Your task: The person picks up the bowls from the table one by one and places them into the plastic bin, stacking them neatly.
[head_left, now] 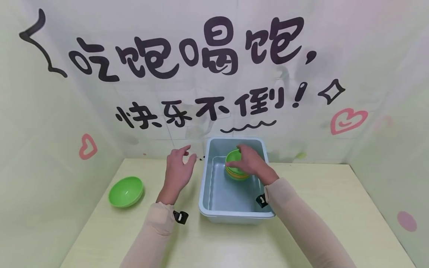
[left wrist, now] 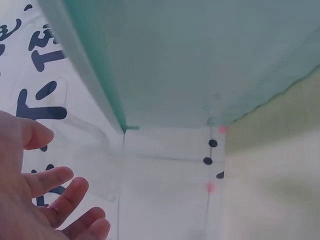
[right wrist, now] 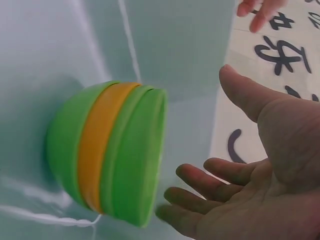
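Note:
A stack of green and orange bowls (head_left: pixel 232 155) stands inside a light blue plastic basin (head_left: pixel 234 214), toward its back right. My right hand (head_left: pixel 250 162) is over the stack with thumb and fingers spread. The right wrist view shows those fingers (right wrist: pixel 200 187) just beyond the rim of the top green bowl (right wrist: pixel 139 165), holding nothing. To the left of the basin, my left hand (head_left: pixel 179 169) hovers above the table, its fingers loosely bent and nothing in it. In the left wrist view the basin's outer wall (left wrist: pixel 190 65) rises beside that hand.
A single green bowl (head_left: pixel 125 191) sits apart on the left of the pale wooden table (head_left: pixel 321 208). Behind and on both sides stand white sheet walls (head_left: pixel 214 85) printed with black lettering and pink hearts.

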{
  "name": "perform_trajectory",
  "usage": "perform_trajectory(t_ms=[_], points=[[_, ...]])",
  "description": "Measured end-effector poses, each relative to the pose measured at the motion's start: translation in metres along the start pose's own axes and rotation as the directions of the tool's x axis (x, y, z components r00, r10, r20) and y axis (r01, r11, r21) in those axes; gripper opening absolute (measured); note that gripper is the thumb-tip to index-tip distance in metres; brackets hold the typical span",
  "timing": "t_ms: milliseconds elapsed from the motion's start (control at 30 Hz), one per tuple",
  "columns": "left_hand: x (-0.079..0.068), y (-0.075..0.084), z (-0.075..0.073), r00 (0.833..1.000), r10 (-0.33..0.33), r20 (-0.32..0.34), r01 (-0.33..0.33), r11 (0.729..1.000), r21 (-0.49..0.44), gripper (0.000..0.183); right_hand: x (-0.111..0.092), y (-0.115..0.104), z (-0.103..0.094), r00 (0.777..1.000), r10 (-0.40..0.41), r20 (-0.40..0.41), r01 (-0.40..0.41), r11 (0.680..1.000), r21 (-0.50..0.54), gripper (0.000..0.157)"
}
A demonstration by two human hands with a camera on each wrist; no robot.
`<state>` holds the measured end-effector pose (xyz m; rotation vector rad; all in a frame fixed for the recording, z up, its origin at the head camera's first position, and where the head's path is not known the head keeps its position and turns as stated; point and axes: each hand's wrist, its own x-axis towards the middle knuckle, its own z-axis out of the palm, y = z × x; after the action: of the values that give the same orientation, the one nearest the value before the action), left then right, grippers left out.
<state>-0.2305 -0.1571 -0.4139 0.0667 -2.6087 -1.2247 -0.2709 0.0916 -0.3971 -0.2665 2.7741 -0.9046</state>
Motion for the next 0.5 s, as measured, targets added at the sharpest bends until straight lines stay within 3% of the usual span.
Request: perform_trajectory(t_ms=[300,500], points=[[-0.008,-0.015,-0.032,0.992,0.006,-0.129,-0.006,1.0,-0.001,0.055,-0.011,-0.01,-0.023,1.0,-0.026,-0.008,0.026,0.998,0.05,0.09],[-0.011,-0.026,-0.056,0.993,-0.029,-0.118,0.035,0.998,0.045,0.066,-0.025,-0.009,-0.04,0.999,-0.022,-0.035,0.023,1.0,0.009,0.091]])
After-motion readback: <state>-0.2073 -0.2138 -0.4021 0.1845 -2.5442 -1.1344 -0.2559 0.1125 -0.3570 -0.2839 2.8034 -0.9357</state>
